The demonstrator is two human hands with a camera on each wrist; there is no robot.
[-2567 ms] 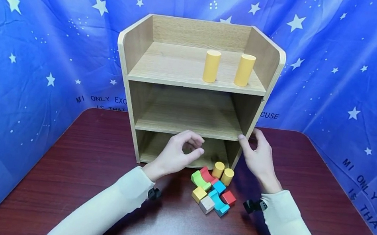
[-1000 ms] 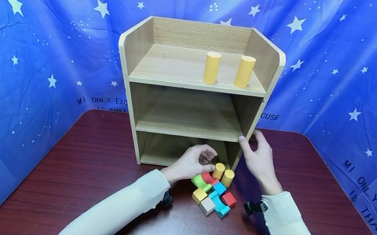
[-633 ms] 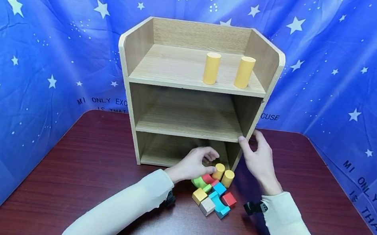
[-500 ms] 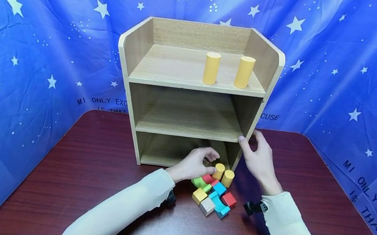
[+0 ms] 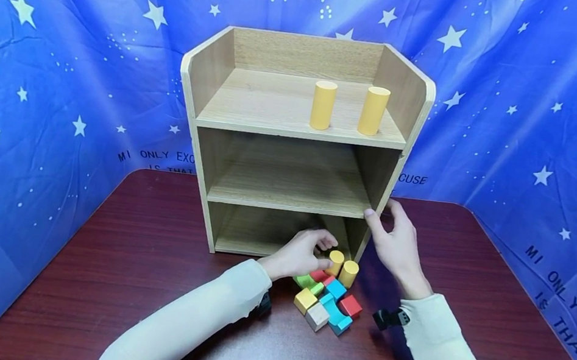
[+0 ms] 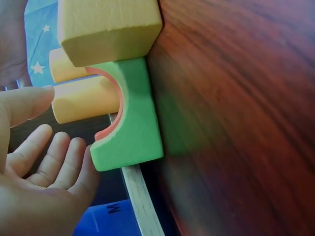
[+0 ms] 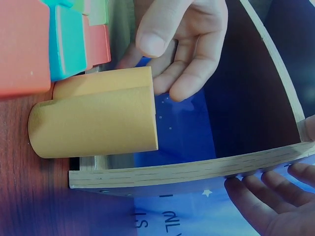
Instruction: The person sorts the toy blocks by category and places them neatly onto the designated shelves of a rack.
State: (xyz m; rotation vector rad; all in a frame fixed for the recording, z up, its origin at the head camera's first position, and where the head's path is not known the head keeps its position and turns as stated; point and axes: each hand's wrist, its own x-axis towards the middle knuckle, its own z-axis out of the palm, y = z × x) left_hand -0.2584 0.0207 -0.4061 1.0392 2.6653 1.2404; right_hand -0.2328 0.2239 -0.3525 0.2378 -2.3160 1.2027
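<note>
Your L hand (image 5: 300, 255) is half-wide about the low pair's L cyl (image 5: 337, 260), contact unclear, prob. spread for clearance; it's upright on the bench (image 5: 86, 281), lower ctr-right of frame. Your R hand (image 5: 399, 248) pinches the R edge of the shelf (image 5: 295, 134), prob. to steady it.

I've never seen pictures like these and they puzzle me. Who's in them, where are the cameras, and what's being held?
That's a person, not a robot, using a bare left hand and right hand. The wide view comes from a camera on the head; the other two come from cameras on the wrists. On the red table stand a wooden shelf and colorful blocks, beside two yellow cylinders. Two more cylinders stand on the shelf's top board. The right hand grips the shelf's side. The left hand hovers by one lower cylinder, but doesn't seem to hold it yet.
</note>
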